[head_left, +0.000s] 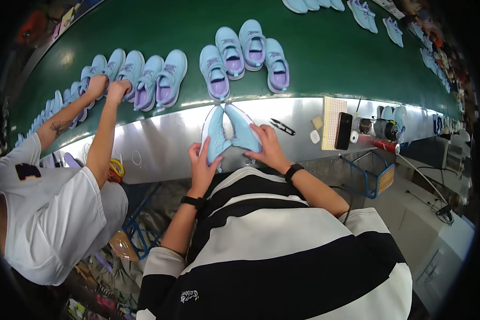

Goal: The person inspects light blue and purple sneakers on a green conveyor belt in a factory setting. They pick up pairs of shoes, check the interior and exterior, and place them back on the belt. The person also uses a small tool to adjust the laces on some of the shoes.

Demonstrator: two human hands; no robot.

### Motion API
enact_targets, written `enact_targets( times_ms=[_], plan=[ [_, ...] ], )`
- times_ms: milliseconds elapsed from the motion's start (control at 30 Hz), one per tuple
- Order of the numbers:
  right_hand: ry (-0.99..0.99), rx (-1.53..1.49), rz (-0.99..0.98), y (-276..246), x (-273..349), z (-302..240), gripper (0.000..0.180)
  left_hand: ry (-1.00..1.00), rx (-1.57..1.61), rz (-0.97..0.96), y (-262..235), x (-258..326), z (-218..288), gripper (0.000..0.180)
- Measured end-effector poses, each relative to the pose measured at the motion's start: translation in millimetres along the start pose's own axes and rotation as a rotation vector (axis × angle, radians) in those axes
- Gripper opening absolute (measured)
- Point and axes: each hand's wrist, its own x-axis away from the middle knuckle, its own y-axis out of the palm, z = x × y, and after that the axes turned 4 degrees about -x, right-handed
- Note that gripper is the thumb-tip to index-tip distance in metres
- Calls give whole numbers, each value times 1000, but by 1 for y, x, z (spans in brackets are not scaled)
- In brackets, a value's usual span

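Two light blue sneakers rest tilted on the metal ledge in front of me, toes almost meeting and heels toward me. My left hand (202, 162) is closed around the heel part of the left sneaker (214, 128). The right sneaker (241, 128) has my right hand (269, 149) gripping its heel end, thumb beneath and fingers on the outer side. Just past their toes, several matching sneakers (231, 50) with lilac linings stand on the green belt. Thread snips (282, 127) with black handles lie on the ledge to the right of my right hand.
Left of me, a co-worker's hands (117, 92) touch a row of sneakers (172, 77) on the green belt (154, 32). At right are a notepad (332, 114), a phone (343, 130), a white round item (314, 137) and a tape roll (365, 126). A blue-framed stool (377, 178) stands below the ledge.
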Motion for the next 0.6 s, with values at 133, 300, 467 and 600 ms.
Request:
enact_targets(
  times_ms=[133, 300, 467, 600],
  plan=[
    [275, -312, 95, 7, 1, 20, 67, -224, 323, 3, -10, -12, -36, 53],
    [464, -469, -299, -3, -16, 31, 66, -233, 295, -328, -18, -33, -45, 54],
    [812, -1461, -156, -21, -27, -14, 64, -800, 1374, -363, -32, -36, -13, 55],
    [926, -1870, 15, -19, -50, -66, 58, -863, 1896, -203, -41, -48, 36, 41]
  ],
)
